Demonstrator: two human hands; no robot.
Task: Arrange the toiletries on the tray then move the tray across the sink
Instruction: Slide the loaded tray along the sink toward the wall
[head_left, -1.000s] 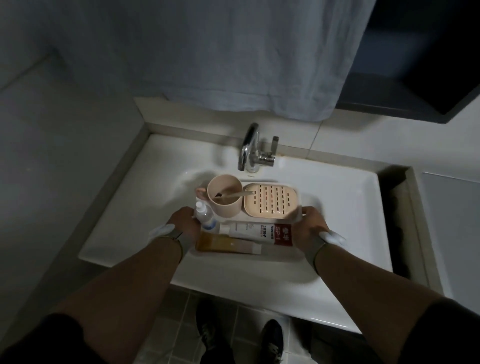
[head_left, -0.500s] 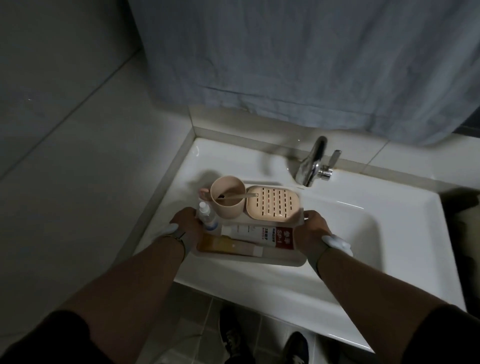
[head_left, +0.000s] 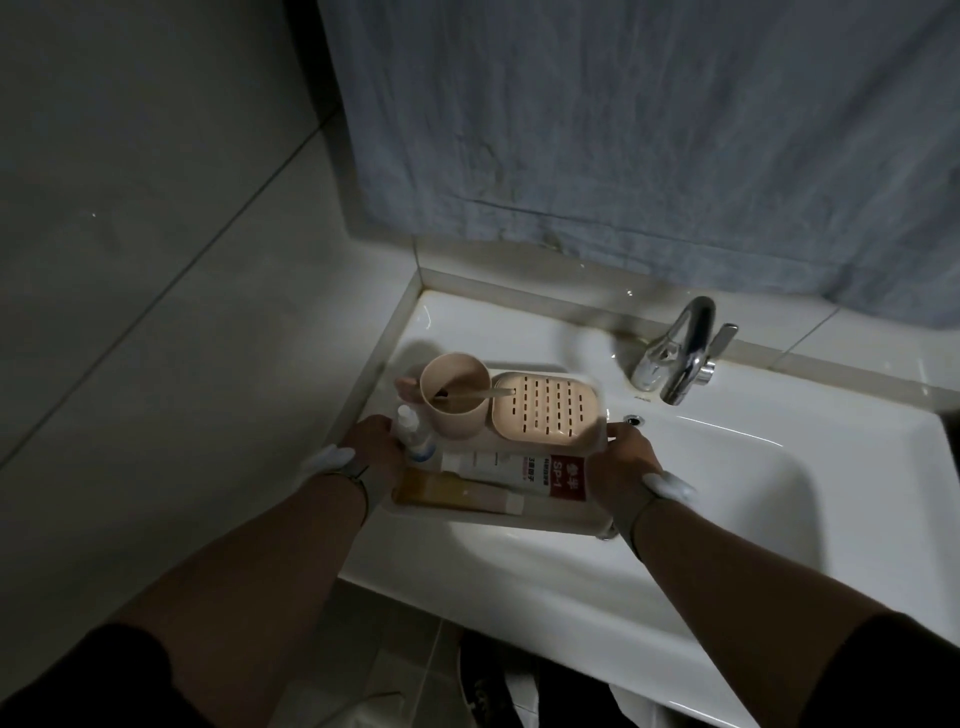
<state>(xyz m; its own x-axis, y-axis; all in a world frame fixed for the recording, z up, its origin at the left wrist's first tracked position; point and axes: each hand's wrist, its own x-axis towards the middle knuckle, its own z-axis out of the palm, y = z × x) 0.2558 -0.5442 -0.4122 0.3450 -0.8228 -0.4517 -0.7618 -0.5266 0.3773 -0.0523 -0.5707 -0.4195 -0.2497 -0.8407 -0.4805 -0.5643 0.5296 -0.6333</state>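
A: Start at the fingers. What are they doing?

B: Both sets are closed on the tray (head_left: 519, 519), one at each short end. The left hand (head_left: 375, 451) wraps the end nearest the wall, the right hand (head_left: 621, 467) wraps the end over the basin. The fingertips are tucked under the rim, so I can't see them

A: And between the hands?

B: The tray's long axis runs hand to hand. Just inside the left hand stands a small bottle (head_left: 412, 435), with the cup (head_left: 456, 395) beyond it. The soap dish (head_left: 544, 411) lies on the far side, nearer the right hand. Two tubes (head_left: 524, 475) lie along the near side, parallel to the long axis

A: Where does the load sit against the sink (head_left: 727, 467)?

B: At its left end, with the left hand almost at the sink's edge. The tap (head_left: 675, 358) is beyond and to the right of the right hand. I can't tell whether the tray is resting or just off the surface

A: So the next move?

B: I'd judge only setting down is left, kept level, since the cup and bottle stand upright and could tip
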